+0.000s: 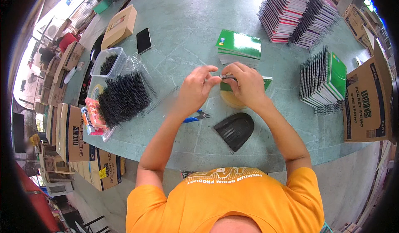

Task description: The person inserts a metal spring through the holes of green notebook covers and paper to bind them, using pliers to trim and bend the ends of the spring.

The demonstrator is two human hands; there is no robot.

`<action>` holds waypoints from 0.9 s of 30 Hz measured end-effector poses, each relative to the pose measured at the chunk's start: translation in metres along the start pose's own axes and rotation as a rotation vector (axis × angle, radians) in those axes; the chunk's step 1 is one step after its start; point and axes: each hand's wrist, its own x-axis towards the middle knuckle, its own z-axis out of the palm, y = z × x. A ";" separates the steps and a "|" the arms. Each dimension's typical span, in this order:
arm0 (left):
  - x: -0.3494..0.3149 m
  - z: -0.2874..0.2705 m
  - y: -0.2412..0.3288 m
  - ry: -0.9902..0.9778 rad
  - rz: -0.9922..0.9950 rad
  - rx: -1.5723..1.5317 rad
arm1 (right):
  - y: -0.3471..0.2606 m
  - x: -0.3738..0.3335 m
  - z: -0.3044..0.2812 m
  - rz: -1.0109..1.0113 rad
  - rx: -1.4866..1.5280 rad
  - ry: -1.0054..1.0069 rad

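Observation:
My right hand (246,83) is closed on a small green-covered notebook (267,82), mostly hidden behind the fingers. A short dark strip, perhaps part of a spiral binding, shows at its fingertips. Close by on the left, my left hand (198,87) has its fingers curled toward that strip; what they pinch is too small to make out. Below the notebook is a round yellowish object (232,100), partly covered. Just beyond my hands lies a stack of green notebooks (239,46). Nearer me are blue-handled cutters (197,116) and a black rounded plastic piece (235,130).
On the left are a pile of black spiral coils (122,100), a clear plastic tub (110,62), a phone (144,40) and a cardboard tray (119,26). Spiral-bound notebooks (322,79) stand at right beside a carton (365,102); taller stacks (284,13) are behind.

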 end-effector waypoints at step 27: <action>-0.018 -0.004 0.028 0.118 0.150 0.210 | 0.023 -0.011 -0.034 0.298 0.119 -0.158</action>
